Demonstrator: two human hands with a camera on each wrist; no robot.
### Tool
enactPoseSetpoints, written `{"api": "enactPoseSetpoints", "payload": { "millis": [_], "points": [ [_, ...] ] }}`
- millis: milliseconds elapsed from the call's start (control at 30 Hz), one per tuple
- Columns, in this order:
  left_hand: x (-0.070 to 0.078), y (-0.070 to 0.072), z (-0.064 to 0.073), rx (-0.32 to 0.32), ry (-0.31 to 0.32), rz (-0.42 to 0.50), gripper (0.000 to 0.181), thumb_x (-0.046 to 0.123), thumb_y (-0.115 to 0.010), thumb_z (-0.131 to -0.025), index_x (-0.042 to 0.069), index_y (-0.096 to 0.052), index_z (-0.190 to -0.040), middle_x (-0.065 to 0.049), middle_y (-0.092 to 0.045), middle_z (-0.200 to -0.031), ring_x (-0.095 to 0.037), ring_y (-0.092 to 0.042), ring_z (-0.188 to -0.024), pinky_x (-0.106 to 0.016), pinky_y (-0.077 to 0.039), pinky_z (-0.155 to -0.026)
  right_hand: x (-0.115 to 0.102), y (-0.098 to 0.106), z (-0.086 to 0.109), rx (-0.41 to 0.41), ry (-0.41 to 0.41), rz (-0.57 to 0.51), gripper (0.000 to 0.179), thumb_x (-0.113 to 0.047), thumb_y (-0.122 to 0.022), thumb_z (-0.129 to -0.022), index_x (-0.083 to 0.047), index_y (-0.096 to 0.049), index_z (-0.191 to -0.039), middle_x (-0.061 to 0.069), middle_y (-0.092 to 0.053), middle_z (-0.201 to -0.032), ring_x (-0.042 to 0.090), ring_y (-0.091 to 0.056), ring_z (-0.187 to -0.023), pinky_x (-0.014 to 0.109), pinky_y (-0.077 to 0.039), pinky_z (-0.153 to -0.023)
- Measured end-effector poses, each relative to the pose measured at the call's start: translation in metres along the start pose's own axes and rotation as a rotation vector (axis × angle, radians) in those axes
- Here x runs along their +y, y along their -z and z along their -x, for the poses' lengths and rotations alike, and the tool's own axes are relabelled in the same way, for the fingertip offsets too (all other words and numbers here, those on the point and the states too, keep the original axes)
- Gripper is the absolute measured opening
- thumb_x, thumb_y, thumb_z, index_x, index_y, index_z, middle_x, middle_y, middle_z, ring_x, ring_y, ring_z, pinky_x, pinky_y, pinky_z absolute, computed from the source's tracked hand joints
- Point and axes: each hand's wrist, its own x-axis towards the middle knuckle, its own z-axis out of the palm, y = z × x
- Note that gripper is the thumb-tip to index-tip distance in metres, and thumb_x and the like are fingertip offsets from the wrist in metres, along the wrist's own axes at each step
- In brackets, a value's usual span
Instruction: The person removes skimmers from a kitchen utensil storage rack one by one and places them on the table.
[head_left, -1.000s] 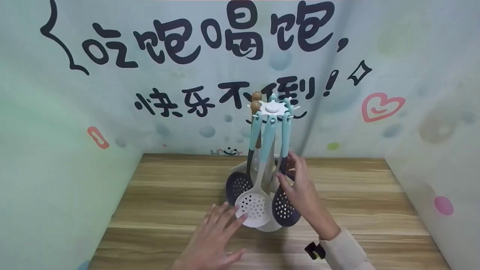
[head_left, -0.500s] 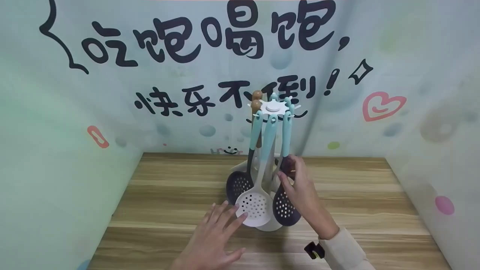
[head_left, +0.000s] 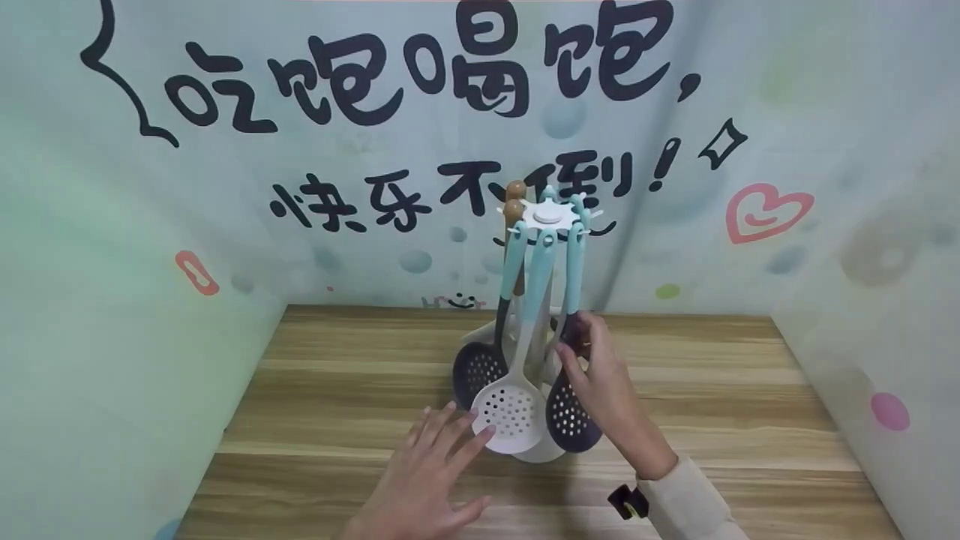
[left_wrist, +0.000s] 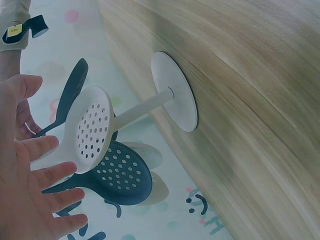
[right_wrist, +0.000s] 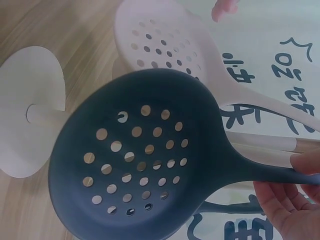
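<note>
A white rotating utensil rack (head_left: 550, 216) stands on the wooden table, hung with several kitchen tools. My right hand (head_left: 606, 384) pinches the neck of the dark skimmer (head_left: 568, 427) on the right; in the right wrist view the thumb is above its shaft (right_wrist: 280, 173) and the fingers below. This skimmer's light-blue handle still hangs from the rack. At the front hangs a white skimmer (head_left: 508, 435), and beside its bowl my left hand (head_left: 416, 476) is spread with straight fingers, the tips overlapping its left edge. Another dark skimmer (head_left: 472, 371) hangs behind, on the left.
Two brown wooden handles (head_left: 514, 210) hang at the rack's back left. The rack's round white base (left_wrist: 175, 92) rests on the wooden table (head_left: 337, 390). A printed cloth backdrop (head_left: 375, 270) rises behind the table and along both sides.
Over the last second the right hand's fingers have settled closer round the dark skimmer's neck. The left hand and the rack have hardly moved.
</note>
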Motion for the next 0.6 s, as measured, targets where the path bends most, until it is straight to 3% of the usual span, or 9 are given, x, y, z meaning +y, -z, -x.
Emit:
{"api": "enactPoseSetpoints", "payload": {
  "millis": [600],
  "points": [
    [0.0003, 0.0024, -0.0006, -0.058, 0.022, 0.011, 0.078, 0.063, -0.06, -0.074, 0.023, -0.043, -0.139, -0.005, -0.045, -0.141, -0.031, -0.041, -0.129, -0.049, -0.033, -0.107, -0.0037, 0.0014, 0.0001, 0.001, 0.016, 0.007, 0.034, 0.0, -0.057, -0.089, 0.002, -0.041, -0.119, 0.013, -0.058, -0.099, 0.021, -0.063, -0.086, 0.029, -0.057, -0.07]
  ]
}}
